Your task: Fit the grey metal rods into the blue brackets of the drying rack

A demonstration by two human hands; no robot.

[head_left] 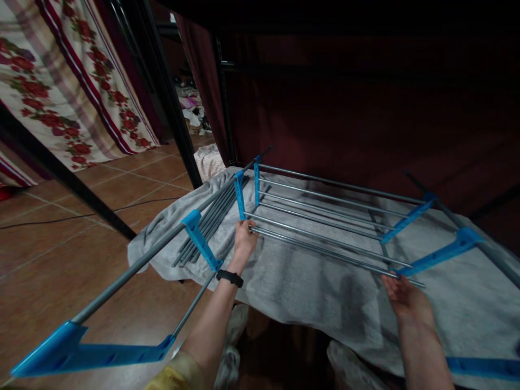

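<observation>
A rack of grey metal rods [325,216] and blue plastic brackets [239,195] lies on its side over a grey towel [309,281]. My left hand [245,238] is closed round the near end of a rod beside a blue bracket; a black band sits on that wrist. My right hand [400,292] grips the other end of the nearest rods, next to another blue bracket [441,254]. A long grey pole [154,254] with blue brackets runs down toward the lower left.
Loose grey rods [209,227] lie bundled on the towel's left part. A black bed-frame post [174,103] stands behind, with dark red curtain [365,108] and a floral cloth [60,81] at left. Brown tiled floor [73,227] spreads left, crossed by a thin cable.
</observation>
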